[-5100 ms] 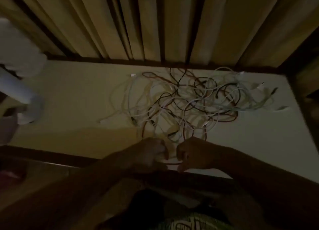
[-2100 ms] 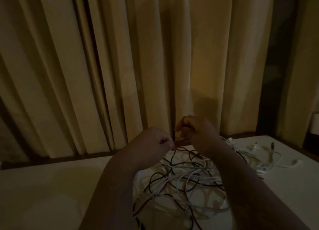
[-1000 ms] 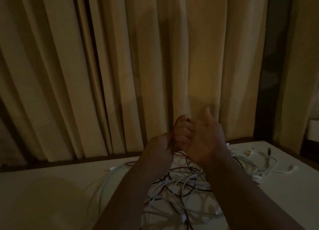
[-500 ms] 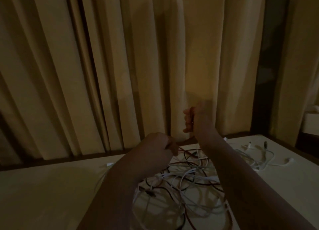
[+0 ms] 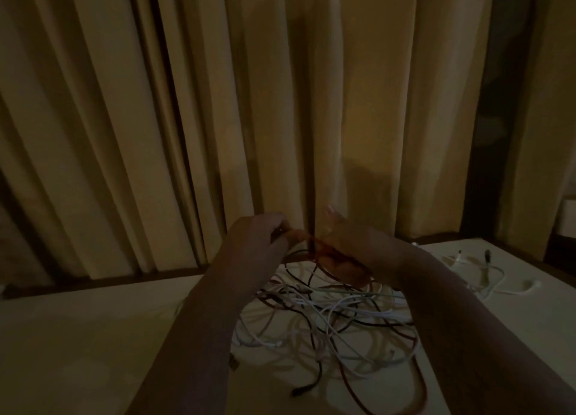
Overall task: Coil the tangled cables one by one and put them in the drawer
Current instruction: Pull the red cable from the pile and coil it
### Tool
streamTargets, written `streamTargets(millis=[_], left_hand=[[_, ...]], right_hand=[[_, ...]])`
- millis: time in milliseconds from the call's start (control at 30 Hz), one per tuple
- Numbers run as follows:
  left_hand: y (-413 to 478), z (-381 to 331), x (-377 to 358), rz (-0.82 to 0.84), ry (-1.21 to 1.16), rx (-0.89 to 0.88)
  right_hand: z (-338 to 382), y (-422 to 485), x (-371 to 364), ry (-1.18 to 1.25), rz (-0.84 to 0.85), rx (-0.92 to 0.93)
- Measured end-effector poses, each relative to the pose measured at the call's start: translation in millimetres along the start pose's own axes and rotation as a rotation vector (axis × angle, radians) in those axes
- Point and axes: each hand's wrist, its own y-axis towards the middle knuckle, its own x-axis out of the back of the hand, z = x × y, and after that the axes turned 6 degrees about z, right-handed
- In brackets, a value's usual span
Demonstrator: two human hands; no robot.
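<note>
A tangle of white, red and black cables (image 5: 330, 318) lies on the pale tabletop (image 5: 78, 336). Both my hands are raised above the pile's far side. My left hand (image 5: 258, 233) pinches a red cable (image 5: 314, 249) between curled fingers. My right hand (image 5: 343, 246) has loops of that red cable wound around its fingers, thumb pointing up. The red cable trails down into the pile and runs toward the lower right (image 5: 417, 380). The scene is dim and no drawer is in view.
Beige curtains (image 5: 218, 118) hang right behind the table's dark back edge (image 5: 124, 279). More white cables with plugs (image 5: 480, 274) lie at the right rear. A pale object (image 5: 568, 215) sits at the far right edge.
My right hand has dropped lower and turned, with more red cable looped around it. My left hand rose slightly, still feeding the red cable. The view shifted a little.
</note>
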Motion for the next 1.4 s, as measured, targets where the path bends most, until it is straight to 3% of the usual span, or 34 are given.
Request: streamTargets(millis=[200,367,533,700,767,867,967,1067,1200,1300,1400], left_hand=[[1,-3,-19,-0.103,-0.190,-0.034],[1,-4,-39,-0.074,-0.241,-0.055],[0,-14,-54,0.135,-0.191,-0.046],[-5,-26,-53,0.358,-0.072,0.024],[-5,-29,-48,0.398,-0.052,0.075],[-5,-31,-39,0.406,-0.027,0.113],[-5,-26,-28,0.309,0.013,0.093],[-4,-19,-21,0.256,0.020,0.074],[0,-15,-19,0.110,0.071,0.004],[2,-12,-18,-0.025,0.064,-0.036],[3,-9,-20,-0.106,-0.001,-0.053]], right_hand=[[22,-33,0,0.602,0.188,0.286],[33,-38,-1,1.045,0.135,0.560],[35,-36,1,1.204,-0.053,0.793],[28,-29,15,0.925,-0.489,0.693],[25,-23,17,0.691,-0.639,0.601],[15,-24,13,0.238,-0.696,0.475],[2,-26,9,-0.215,-0.648,0.324],[-3,-20,7,-0.345,-0.570,0.251],[-4,-14,6,-0.323,-0.366,0.141],[-1,-9,6,-0.112,-0.194,0.058],[3,-14,4,0.040,-0.026,0.099]])
